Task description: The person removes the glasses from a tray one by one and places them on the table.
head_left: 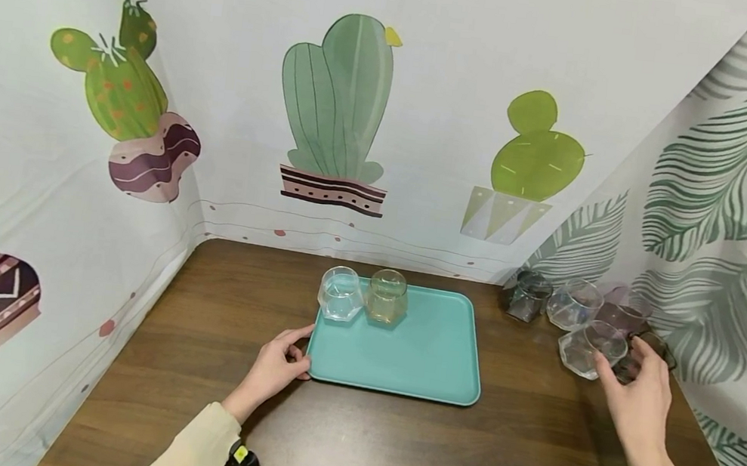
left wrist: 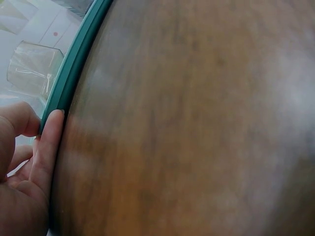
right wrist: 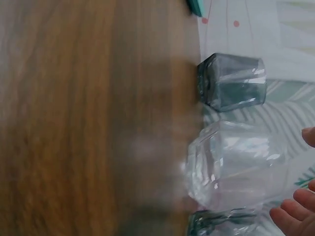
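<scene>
A turquoise tray [head_left: 430, 345] lies on the wooden table, with a clear faceted glass [head_left: 341, 295] and an amber glass [head_left: 387, 297] side by side at its back left. My left hand [head_left: 279, 364] holds the tray's left edge near the front corner; in the left wrist view, its fingers [left wrist: 47, 147] meet the rim. At the far right, my right hand [head_left: 644, 402] is spread above a clear faceted glass [right wrist: 236, 167], thumb and fingers apart. A dark glass [head_left: 658, 352] beneath those fingers is partly hidden.
Behind the right hand stand a dark grey glass [head_left: 529, 296], another clear glass [head_left: 574, 306] and a purplish glass [head_left: 625, 309]. Patterned cloth walls [head_left: 438, 133] border the table at the back and sides. Bare table [head_left: 515, 384] lies between the tray and the right-hand glasses.
</scene>
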A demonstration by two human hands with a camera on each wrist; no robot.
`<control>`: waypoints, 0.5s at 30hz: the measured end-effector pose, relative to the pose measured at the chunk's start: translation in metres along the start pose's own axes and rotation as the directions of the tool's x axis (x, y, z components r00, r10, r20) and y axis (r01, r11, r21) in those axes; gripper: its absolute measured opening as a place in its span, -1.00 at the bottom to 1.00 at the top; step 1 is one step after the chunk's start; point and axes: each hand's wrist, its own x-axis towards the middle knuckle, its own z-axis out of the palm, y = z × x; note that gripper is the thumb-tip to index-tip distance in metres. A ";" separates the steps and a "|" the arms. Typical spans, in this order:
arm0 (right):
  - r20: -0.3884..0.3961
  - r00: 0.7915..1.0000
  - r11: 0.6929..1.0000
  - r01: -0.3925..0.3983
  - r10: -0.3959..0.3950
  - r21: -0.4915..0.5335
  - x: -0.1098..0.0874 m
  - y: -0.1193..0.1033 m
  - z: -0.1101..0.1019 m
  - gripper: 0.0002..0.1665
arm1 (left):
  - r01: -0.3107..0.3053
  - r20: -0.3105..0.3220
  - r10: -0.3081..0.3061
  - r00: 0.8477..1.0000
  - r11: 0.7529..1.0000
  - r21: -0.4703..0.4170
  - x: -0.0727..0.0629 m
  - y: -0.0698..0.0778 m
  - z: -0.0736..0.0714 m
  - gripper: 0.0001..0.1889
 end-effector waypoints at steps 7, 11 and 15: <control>-0.098 0.982 0.986 0.166 -0.162 0.029 -0.009 -0.020 0.004 -0.28 | 0.001 -0.001 -0.001 1.000 1.000 -0.004 0.000 0.001 0.000 -0.34; -0.097 0.974 0.977 0.209 -0.205 0.034 -0.014 -0.031 0.012 -0.30 | -0.001 -0.002 0.001 1.000 1.000 -0.003 -0.001 0.001 -0.001 -0.34; -0.077 0.971 0.972 0.229 -0.225 0.045 -0.018 -0.045 0.020 -0.30 | -0.007 -0.004 0.007 1.000 1.000 -0.001 -0.001 0.000 -0.001 -0.34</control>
